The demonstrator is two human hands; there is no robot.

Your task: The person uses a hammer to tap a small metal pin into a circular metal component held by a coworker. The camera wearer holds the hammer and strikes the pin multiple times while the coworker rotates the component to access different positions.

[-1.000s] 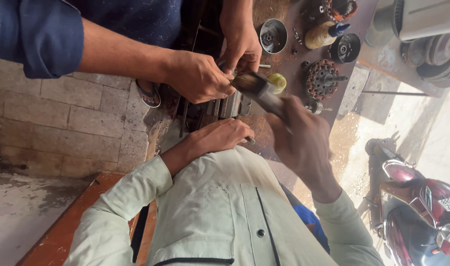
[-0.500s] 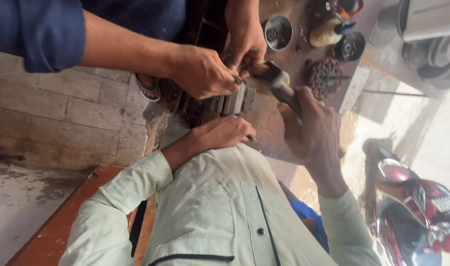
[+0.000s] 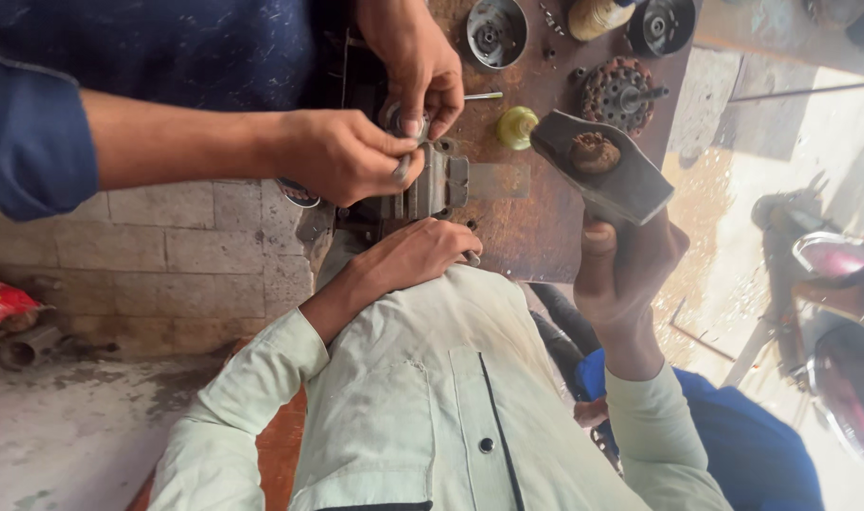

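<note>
rusty hammer (image 3: 607, 166) in right hand (image 3: 626, 274), grooved metal block (image 3: 432, 185)

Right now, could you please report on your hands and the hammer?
Right hand grips hammer, raised. Left hand rests at vise. A co-worker's hands pinch a small metal part there, under the hammer's path.

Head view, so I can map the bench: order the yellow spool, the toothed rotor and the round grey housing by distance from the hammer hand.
From the right hand:
1. Yellow spool, beside the hammer head.
2. Toothed rotor, just above the hammer.
3. Round grey housing, top edge, farthest.
</note>
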